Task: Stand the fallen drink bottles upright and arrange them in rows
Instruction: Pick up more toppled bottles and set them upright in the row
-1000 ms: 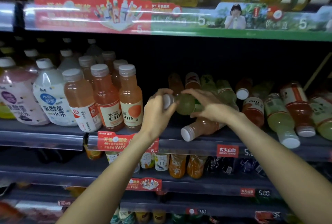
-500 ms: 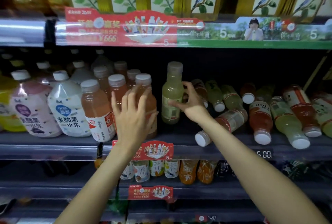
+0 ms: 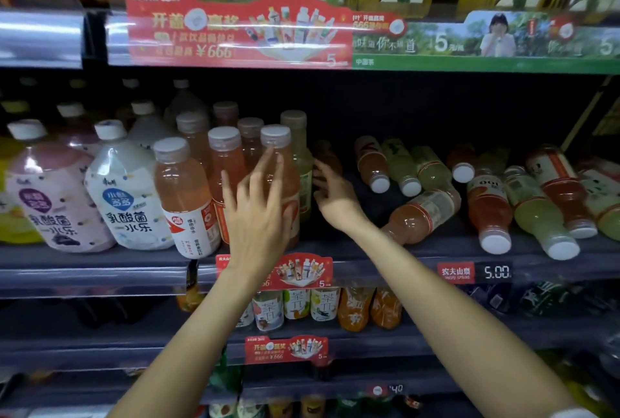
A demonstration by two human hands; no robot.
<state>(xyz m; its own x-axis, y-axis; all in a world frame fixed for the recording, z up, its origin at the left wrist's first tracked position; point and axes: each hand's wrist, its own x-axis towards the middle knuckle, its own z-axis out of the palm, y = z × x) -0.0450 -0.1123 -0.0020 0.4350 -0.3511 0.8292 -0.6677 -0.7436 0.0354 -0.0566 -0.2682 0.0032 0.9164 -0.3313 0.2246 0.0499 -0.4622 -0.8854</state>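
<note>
A pale green bottle stands upright on the shelf, at the right end of the standing rows and behind an orange bottle with a grey cap. To the right of the green bottle, past a bare stretch of shelf, a heap of fallen bottles lies on its sides, caps mostly pointing forward; the nearest of them, an orange one, lies slanted with its cap end hidden behind the right forearm. To the left of the green bottle stand more orange bottles, and further left two squat white-capped jugs with blue and purple labels.

The right hand is just right of the green bottle, fingers spread and released, grasping nothing; whether a fingertip touches the bottle cannot be told. The left hand is raised in front of the orange bottle, fingers spread open and empty, its fingertips up near the cap.

Below the green bottle, a red promotion tag hangs on the shelf edge, and further right a price tag reads 5.00.
</note>
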